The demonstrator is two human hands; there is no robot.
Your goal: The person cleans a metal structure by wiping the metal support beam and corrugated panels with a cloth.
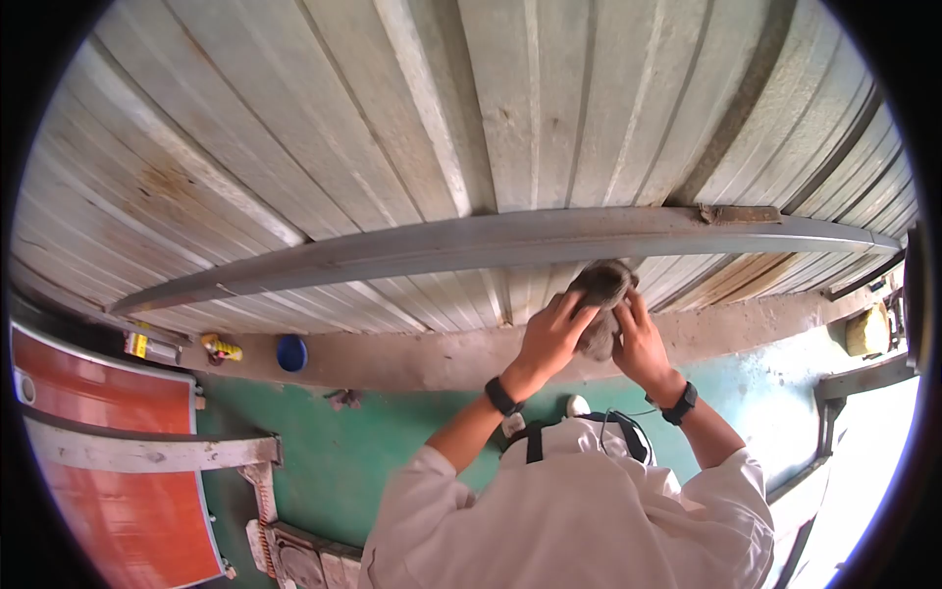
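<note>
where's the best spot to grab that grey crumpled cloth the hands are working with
Probably the bunched upper part of the grey crumpled cloth, coming from below. The left hand and right hand already clutch its lower folds from either side, and its top presses against the long grey metal rail, so above and behind are blocked by the corrugated metal wall.

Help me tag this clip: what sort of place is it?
Probably a workshop or metalwork yard: a corrugated metal wall with a long steel rail, a green-painted floor, and both hands holding a grey rag.
</note>
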